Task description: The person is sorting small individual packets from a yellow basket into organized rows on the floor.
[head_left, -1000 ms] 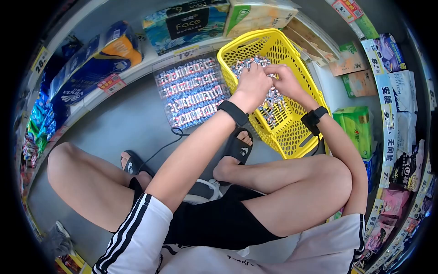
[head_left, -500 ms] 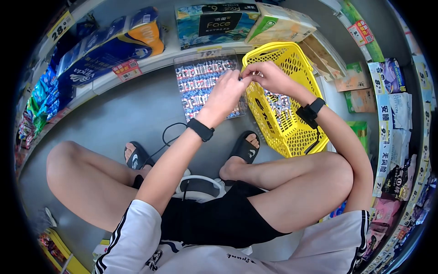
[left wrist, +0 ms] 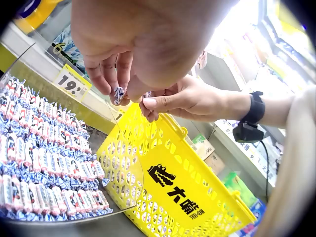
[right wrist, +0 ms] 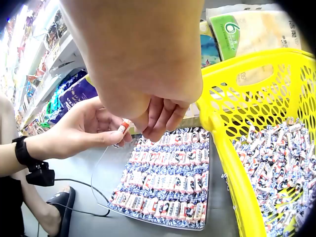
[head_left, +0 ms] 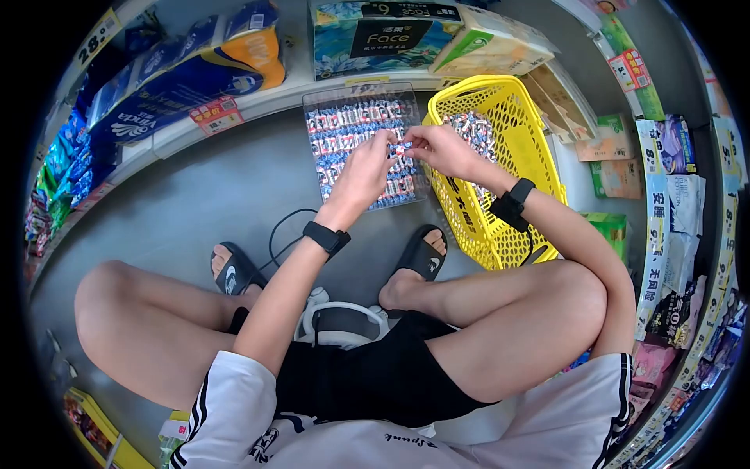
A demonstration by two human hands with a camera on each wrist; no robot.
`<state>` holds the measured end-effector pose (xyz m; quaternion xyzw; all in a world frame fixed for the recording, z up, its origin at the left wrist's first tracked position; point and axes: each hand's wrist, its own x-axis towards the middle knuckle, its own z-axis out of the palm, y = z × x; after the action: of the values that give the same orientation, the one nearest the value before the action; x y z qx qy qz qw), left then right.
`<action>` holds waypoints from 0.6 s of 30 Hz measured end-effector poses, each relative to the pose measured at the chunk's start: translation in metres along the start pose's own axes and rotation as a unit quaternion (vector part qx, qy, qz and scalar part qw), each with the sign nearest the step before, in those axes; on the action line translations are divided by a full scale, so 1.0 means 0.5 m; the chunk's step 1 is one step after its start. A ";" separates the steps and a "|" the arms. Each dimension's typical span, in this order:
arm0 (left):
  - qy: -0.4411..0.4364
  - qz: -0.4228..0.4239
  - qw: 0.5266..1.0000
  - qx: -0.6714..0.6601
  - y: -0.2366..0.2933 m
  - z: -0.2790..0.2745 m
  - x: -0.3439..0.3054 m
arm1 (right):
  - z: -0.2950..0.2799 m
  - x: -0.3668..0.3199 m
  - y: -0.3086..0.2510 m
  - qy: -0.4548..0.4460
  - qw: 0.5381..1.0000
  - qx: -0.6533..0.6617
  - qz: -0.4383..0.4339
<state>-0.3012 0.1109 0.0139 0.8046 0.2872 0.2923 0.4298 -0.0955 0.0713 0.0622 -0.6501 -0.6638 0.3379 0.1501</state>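
Both hands meet over the right side of a clear plastic box (head_left: pixel 312 95) of wrapped candies, which stands on the floor in neat rows (right wrist: pixel 163 180). Between their fingertips is one small wrapped candy (head_left: pixel 401 148) with a blue-and-white twisted wrapper. My left hand (head_left: pixel 361 176) pinches it between thumb and fingers, the red-and-white middle showing in the right wrist view. At its other end, my right hand (head_left: pixel 447 152) pinches the wrapper, its fingertips partly hidden in its own wrist view. A yellow basket (head_left: pixel 539 168) beside the box holds a heap of loose candies (right wrist: pixel 276 168).
Shelves with tissue packs (head_left: pixel 387 39) run behind the box and basket. More packaged goods (head_left: pixel 687 199) line the right side. A black cable (head_left: pixel 273 238) trails on the floor near the sandalled feet (head_left: pixel 426 254). A white ring-shaped object (head_left: pixel 344 313) lies between the legs.
Both hands have moved left, from inside the basket to over the candy box. The candy now shows between the fingertips, and loose candies in the basket are less covered by the hands.
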 end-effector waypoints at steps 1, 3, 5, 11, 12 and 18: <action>-0.001 -0.040 0.999 -0.026 -0.001 0.002 -0.003 | 0.005 -0.004 -0.004 -0.002 1.000 -0.008 0.004; 0.004 -0.003 1.000 -0.005 -0.020 0.005 -0.005 | 0.010 -0.009 -0.006 -0.005 1.000 -0.014 0.005; 0.009 0.035 0.999 0.017 -0.036 0.013 -0.010 | 0.013 -0.009 -0.004 -0.006 1.000 -0.014 -0.025; 0.013 0.025 1.000 0.012 -0.049 0.021 -0.016 | 0.012 -0.006 -0.004 -0.013 0.998 -0.047 -0.039; 0.002 0.016 1.000 0.015 -0.049 0.021 -0.017 | 0.011 -0.006 -0.001 -0.014 0.998 -0.047 -0.038; -0.071 -0.045 0.996 -0.024 -0.048 0.024 -0.025 | 0.019 -0.007 0.005 0.001 0.986 -0.117 -0.118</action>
<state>-0.3060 0.1072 -0.0149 0.7994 0.2847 0.2217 0.4804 -0.0995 0.0654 0.0546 -0.5806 -0.7708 0.2372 0.1120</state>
